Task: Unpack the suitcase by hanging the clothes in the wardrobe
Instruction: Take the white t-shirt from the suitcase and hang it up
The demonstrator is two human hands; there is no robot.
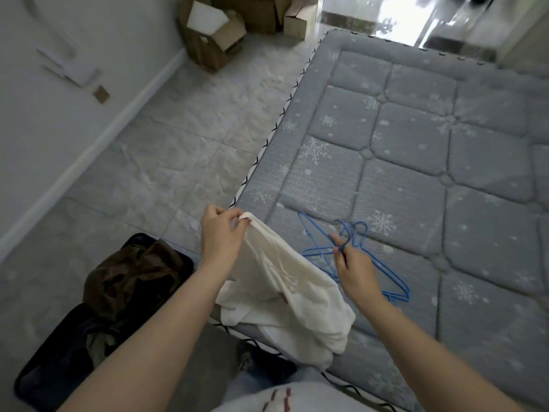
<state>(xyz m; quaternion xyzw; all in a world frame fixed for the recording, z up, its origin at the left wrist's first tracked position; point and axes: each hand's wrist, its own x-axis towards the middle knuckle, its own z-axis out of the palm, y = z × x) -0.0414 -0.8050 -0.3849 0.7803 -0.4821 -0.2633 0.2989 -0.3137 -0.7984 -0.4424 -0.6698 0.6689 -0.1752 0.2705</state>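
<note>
Suitcase (98, 316) contents dark and indistinct, near corner cropped.
Left hand (221, 233) pinches white garment (285, 292) draped over mattress (416, 162) edge; right hand (355, 270) pinches blue hangers (353, 248) lying on mattress.

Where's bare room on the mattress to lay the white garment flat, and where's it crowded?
Free: the quilted mattress beyond and right of the blue hangers, up to its far edge. Crowded: the near left corner, where the left hand holds the white garment and the right hand pinches a hanger.
</note>
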